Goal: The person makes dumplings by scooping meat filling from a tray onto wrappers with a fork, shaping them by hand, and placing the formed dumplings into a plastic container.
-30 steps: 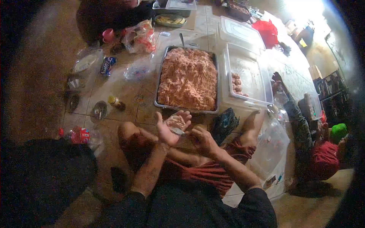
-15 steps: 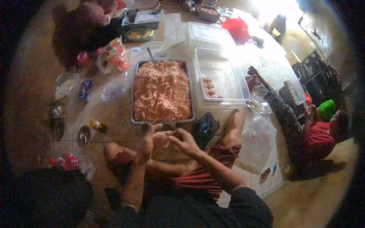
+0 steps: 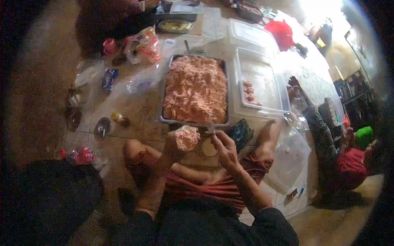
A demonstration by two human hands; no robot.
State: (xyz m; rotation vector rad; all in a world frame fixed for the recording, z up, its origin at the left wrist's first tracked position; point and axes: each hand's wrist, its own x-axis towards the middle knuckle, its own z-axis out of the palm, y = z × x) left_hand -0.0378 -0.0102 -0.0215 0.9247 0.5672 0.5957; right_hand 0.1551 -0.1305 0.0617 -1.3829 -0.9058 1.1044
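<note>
A rectangular tray (image 3: 164,102) holds a heap of pinkish minced mixture (image 3: 195,88). Just below its near edge, my left hand (image 3: 175,143) holds a portion of the mixture (image 3: 188,138); its fingers are dark and blurred around the portion. To the right, my right hand (image 3: 225,149) pinches a small metal utensil (image 3: 211,130), blurred near the tray's near rim. A clear plastic container (image 3: 266,84) stands right of the tray, with several meat balls (image 3: 248,92) along its left side.
A lid (image 3: 250,35) lies behind the container. Plastic bags (image 3: 143,45), a small jar (image 3: 117,117) and a red-labelled bottle (image 3: 84,156) are on the left. A dark bag (image 3: 242,133) lies near my right knee. Another person in red (image 3: 351,170) sits at the right.
My left hand now has the mixture facing upward in it. The right hand has moved away from the left, still pinching the utensil. The head view has shifted between frames.
</note>
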